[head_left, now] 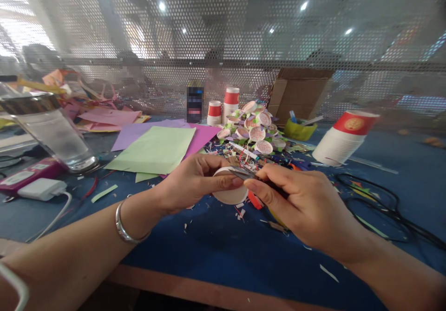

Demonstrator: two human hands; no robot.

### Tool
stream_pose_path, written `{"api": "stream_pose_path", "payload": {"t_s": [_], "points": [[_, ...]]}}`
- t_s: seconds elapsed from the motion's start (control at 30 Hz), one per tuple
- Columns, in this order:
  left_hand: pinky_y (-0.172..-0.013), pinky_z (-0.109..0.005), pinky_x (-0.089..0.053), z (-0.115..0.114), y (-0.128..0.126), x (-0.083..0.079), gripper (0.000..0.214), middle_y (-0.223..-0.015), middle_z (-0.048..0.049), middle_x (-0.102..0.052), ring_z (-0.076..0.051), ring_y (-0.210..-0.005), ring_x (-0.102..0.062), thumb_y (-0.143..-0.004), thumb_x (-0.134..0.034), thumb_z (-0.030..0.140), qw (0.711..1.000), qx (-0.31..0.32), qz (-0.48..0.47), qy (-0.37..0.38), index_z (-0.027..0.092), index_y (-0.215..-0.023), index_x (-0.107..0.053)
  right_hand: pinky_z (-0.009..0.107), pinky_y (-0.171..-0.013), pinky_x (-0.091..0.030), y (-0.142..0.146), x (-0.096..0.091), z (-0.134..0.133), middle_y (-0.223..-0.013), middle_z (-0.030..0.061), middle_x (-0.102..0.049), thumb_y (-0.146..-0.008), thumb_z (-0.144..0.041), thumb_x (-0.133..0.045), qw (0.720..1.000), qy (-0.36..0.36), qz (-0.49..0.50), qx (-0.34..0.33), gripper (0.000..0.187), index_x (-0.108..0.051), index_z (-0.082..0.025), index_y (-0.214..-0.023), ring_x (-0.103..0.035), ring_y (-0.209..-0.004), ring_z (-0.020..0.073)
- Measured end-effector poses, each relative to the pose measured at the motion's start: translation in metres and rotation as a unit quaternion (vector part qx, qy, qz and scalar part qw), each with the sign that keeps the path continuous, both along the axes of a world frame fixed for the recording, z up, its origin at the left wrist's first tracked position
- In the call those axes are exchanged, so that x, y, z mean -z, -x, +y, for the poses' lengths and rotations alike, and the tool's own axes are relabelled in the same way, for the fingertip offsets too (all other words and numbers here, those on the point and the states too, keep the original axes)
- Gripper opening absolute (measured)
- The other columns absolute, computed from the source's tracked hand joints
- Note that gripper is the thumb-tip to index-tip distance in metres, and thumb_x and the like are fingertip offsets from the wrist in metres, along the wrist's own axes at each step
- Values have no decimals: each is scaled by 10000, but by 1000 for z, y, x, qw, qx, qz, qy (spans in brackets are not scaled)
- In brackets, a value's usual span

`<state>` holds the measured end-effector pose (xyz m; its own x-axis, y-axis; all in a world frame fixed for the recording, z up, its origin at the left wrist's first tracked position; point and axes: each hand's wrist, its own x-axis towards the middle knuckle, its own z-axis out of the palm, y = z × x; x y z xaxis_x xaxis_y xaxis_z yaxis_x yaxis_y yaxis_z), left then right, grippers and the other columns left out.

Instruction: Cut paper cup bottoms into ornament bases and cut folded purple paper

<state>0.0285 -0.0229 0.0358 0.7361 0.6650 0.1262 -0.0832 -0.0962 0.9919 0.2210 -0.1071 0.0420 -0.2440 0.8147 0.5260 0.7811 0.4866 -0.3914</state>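
Observation:
In the middle of the head view, my left hand [195, 181] pinches the round white bottom of a paper cup [232, 196], its thumb lying across the disc. My right hand [303, 199] is closed around dark metal scissors [245, 172]. Their blades lie at the upper edge of the cup bottom, by my left thumb; the handles are mostly hidden in my fingers. Behind both hands rises a pile of cut cup bottoms [257, 133] with green and purple paper pieces. Paper scraps [240, 214] lie below the disc.
Green paper [156, 148] covers purple sheets at the left. A glass bottle [57, 130] and white charger [42, 188] stand farther left. Stacked red-and-white cups [343, 139], a yellow-green container [300, 130] and black cable [383, 209] are at the right. Perforated metal panels [223, 28] close off the back.

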Motion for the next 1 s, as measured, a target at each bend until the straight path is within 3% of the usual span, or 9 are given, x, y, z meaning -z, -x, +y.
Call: {"api": "stream_pose_path", "payload": {"t_s": [0.3, 0.53, 1.0], "points": [[-478, -183, -294, -1, 0, 0, 199, -592, 52, -450, -58, -534, -374, -810, -757, 277, 1000, 14, 15, -24, 113, -748, -664, 232, -442, -275, -2, 8, 2, -508, -80, -376, -1006, -410, -524, 1000, 9, 18, -18, 404, -537, -190, -666, -321, -435, 65], [-516, -198, -308, -1, 0, 1, 201, -611, 45, -466, -71, -566, -399, -808, -753, 270, 999, 5, 15, -35, 114, -735, -648, 235, -447, -288, 0, 5, 2, -514, -76, -397, -1004, -401, -530, 1000, 8, 0, -9, 394, -557, -187, -675, -345, -435, 68], [-553, -217, -282, 3, 3, 1, 225, -648, 34, -469, -73, -593, -376, -832, -720, 296, 998, 35, 40, -22, 83, -888, -676, 242, -446, -291, 1, 5, 0, -512, -70, -415, -1008, -378, -520, 1000, -2, 6, -10, 401, -546, -188, -656, -357, -427, 67]]}}
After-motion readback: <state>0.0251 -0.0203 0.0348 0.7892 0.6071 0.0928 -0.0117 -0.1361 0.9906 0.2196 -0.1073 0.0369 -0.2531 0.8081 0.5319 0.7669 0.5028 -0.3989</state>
